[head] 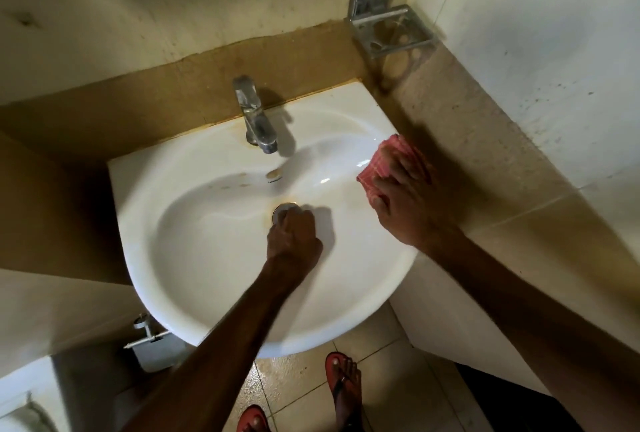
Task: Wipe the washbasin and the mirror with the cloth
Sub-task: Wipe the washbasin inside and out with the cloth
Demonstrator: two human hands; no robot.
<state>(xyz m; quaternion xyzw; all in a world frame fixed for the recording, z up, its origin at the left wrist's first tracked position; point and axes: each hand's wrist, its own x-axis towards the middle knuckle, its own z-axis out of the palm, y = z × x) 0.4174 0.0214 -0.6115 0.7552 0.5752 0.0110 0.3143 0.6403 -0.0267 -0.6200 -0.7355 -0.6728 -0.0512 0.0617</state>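
A white washbasin (194, 258) fills the middle of the view, with brown stains around its drain (282, 208). My left hand (294, 237) reaches into the bowl, its fingers bunched on the metal drain plug. My right hand (412, 199) lies flat on a red checked cloth (381, 161), pressing it against the basin's right rim. The mirror is out of view.
A chrome tap (254, 116) stands at the back of the basin. A metal soap holder (391, 30) hangs on the wall at the upper right. A tiled ledge (502, 154) runs along the right. My feet in red sandals (343, 386) stand on the tiled floor below.
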